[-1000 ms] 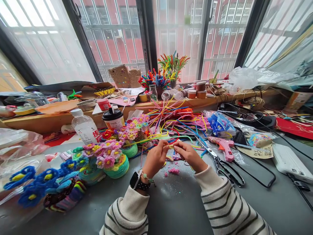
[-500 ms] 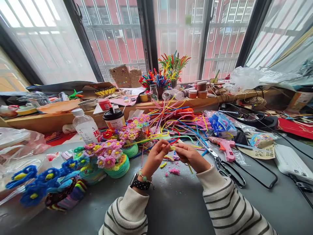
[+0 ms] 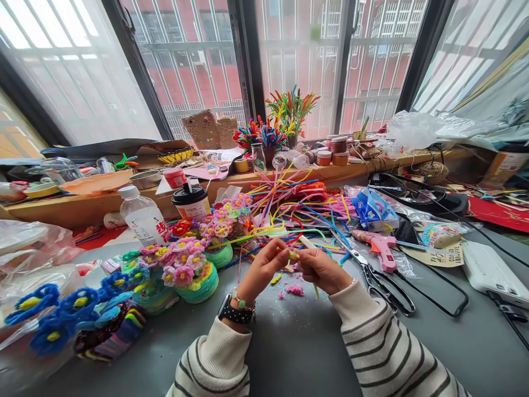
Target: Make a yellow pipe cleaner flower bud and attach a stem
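My left hand and my right hand meet over the middle of the grey table, fingertips pinched close together. Between them is a yellow pipe cleaner, gripped from both sides. Its tail hangs down below my right hand. The fingers cover most of the bent part, so its shape is hard to make out. Under the hands lie pink fluff scraps and a small yellow piece. Beyond my fingers a heap of loose pipe cleaners spreads across the table.
Scissors and a pink glue gun with its cable lie on the right, near a white power bank. Pink flower pots, blue pipe-cleaner flowers, a plastic bottle and a lidded cup stand left.
Both hands have drawn closer together around the yellow pipe cleaner, with the right fingers more curled. The hanging tail has shifted slightly left. The view has moved a little.
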`<state>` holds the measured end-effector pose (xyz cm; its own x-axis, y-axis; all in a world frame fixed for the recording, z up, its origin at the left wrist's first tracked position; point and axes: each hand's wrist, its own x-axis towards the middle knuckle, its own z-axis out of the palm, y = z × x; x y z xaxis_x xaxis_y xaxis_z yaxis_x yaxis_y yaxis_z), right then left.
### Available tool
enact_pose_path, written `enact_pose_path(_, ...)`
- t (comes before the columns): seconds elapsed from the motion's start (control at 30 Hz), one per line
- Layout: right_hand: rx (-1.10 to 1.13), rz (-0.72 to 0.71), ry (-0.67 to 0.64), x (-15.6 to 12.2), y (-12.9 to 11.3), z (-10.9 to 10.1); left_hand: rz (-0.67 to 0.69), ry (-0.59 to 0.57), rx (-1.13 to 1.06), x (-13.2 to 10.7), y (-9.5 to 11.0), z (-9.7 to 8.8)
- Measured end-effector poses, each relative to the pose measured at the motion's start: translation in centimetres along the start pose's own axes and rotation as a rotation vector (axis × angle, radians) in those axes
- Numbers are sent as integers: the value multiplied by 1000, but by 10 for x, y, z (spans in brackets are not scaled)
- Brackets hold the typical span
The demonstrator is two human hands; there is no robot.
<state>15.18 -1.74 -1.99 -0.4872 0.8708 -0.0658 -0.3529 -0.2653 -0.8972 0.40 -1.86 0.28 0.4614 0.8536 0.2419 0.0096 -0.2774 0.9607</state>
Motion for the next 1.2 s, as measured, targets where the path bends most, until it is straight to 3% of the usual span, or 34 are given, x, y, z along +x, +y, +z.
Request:
enact_pose_path(0.2, -62, -1, 31, -1, -2, -1, 27, 21, 177, 0, -3, 0)
enact_pose_path(0.4, -203, -13, 159, 1, -1, 0, 75, 120, 732, 1, -6, 0)
enact_pose_path(0.53, -345, -74, 205, 3, 0, 1, 77, 121, 909, 1, -7, -3)
enact_pose_path(0.87, -915, -365, 209, 2, 2, -9, -76, -6, 658, 4, -8, -7)
enact_pose_path(1.2, -1368, -533, 222, 1, -2, -4, -502, -66, 204, 4, -11, -6)
